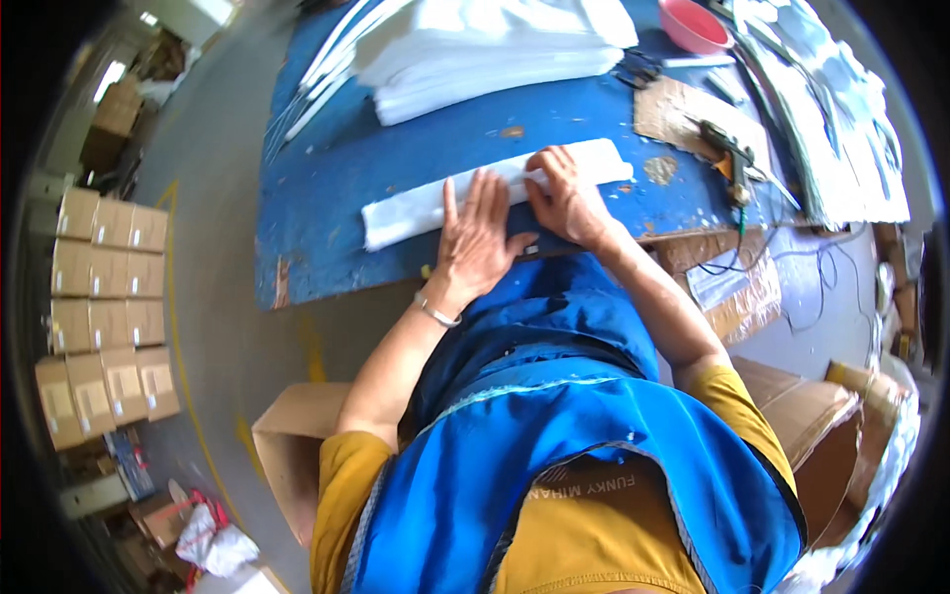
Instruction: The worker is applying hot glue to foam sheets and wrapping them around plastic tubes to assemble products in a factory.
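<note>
A long white folded sheet (411,208) lies across the near part of the blue worktable (317,188). My left hand (478,233) lies flat on the sheet's middle, fingers spread, a thin bracelet on its wrist. My right hand (564,193) presses on the sheet just to the right, its fingers pinching the white material near its upper edge. The sheet's right end (606,158) sticks out past my right hand.
A stack of white sheets (485,54) sits at the table's far side, a pink bowl (693,25) at the far right. A cardboard piece with a hand tool (727,148) and cable lies right. Stacked cardboard boxes (104,297) stand on the floor at left, an open carton (292,445) by my left side.
</note>
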